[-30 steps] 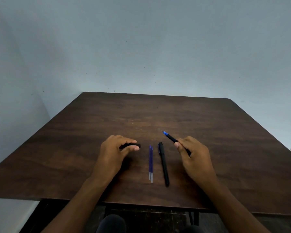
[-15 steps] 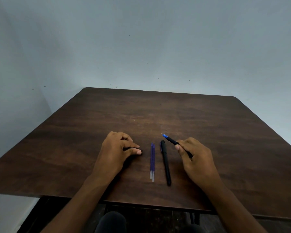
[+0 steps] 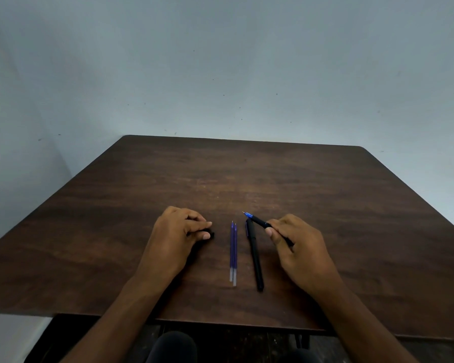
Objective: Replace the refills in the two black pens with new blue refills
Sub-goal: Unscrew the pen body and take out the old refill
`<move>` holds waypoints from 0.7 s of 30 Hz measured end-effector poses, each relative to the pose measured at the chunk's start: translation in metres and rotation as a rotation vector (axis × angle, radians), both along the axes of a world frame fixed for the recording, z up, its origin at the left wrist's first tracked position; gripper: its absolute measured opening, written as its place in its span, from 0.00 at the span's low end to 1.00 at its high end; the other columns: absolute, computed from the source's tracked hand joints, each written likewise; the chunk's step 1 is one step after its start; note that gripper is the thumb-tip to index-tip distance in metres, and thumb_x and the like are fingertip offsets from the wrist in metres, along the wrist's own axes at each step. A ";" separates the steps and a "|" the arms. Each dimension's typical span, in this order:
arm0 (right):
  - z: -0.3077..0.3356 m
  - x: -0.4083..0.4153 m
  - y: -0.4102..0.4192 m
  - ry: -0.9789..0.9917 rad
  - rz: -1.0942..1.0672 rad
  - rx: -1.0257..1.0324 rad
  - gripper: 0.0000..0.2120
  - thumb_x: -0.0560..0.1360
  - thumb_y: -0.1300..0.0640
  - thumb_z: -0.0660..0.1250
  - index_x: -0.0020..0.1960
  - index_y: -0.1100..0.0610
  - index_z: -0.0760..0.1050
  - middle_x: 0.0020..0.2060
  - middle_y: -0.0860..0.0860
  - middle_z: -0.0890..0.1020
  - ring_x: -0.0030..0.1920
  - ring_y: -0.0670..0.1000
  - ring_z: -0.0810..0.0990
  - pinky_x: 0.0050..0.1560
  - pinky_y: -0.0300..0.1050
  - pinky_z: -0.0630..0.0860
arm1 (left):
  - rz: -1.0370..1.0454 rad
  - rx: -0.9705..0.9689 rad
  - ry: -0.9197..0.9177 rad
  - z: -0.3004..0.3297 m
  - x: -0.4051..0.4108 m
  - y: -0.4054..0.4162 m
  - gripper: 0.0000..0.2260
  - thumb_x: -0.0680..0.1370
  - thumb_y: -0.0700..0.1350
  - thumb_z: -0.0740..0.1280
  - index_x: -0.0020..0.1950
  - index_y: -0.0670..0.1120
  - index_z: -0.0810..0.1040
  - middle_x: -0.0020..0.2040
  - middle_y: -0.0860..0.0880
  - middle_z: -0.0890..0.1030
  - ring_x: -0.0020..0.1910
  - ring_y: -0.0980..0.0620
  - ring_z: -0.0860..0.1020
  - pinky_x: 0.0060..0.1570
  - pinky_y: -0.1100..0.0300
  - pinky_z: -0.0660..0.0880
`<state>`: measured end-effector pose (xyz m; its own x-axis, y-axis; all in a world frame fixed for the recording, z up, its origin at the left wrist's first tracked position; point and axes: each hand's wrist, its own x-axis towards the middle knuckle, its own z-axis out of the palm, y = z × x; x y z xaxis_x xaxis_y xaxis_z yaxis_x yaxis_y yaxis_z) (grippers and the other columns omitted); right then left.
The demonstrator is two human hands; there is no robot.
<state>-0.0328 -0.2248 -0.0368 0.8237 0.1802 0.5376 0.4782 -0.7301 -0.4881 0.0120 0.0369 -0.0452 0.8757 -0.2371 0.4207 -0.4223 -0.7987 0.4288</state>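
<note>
Two blue refills [image 3: 233, 254] lie side by side near the table's front middle. Just right of them a capped black pen [image 3: 254, 258] lies lengthwise on the wood. My right hand [image 3: 298, 251] grips an uncapped black pen [image 3: 257, 220] whose blue tip points up and to the left, lifted slightly off the table. My left hand [image 3: 177, 238] rests on the table left of the refills, fingers closed on a black pen cap [image 3: 210, 233]; only the cap's end shows past the fingertips.
The dark wooden table [image 3: 247, 179] stands against a pale blue-grey wall. Its near edge runs just above my knees, and its right edge falls away at the far right of the view.
My left hand lowered the black cap to the table surface and curled over it. My right hand kept hold of the uncapped pen with little movement. The camera tilted slightly.
</note>
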 end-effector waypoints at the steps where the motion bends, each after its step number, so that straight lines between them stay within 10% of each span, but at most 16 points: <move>1: 0.000 0.000 0.000 0.002 -0.001 -0.003 0.14 0.81 0.51 0.60 0.50 0.57 0.82 0.39 0.48 0.77 0.40 0.46 0.76 0.39 0.50 0.77 | 0.001 0.006 -0.012 0.000 -0.001 0.000 0.14 0.72 0.49 0.75 0.58 0.54 0.85 0.53 0.59 0.82 0.57 0.55 0.74 0.57 0.57 0.72; 12: 0.007 -0.004 0.009 0.042 0.059 -0.193 0.12 0.82 0.51 0.60 0.58 0.52 0.80 0.45 0.45 0.76 0.47 0.43 0.73 0.46 0.42 0.75 | -0.210 0.015 -0.137 0.014 -0.012 -0.020 0.30 0.70 0.65 0.68 0.69 0.52 0.76 0.60 0.54 0.78 0.61 0.57 0.72 0.60 0.54 0.74; 21: 0.009 -0.008 0.010 0.022 0.077 -0.191 0.11 0.83 0.54 0.61 0.58 0.55 0.80 0.46 0.48 0.77 0.48 0.47 0.74 0.47 0.48 0.75 | -0.434 -0.018 -0.259 0.018 -0.007 -0.049 0.09 0.80 0.48 0.68 0.53 0.45 0.83 0.47 0.53 0.81 0.48 0.57 0.74 0.50 0.62 0.72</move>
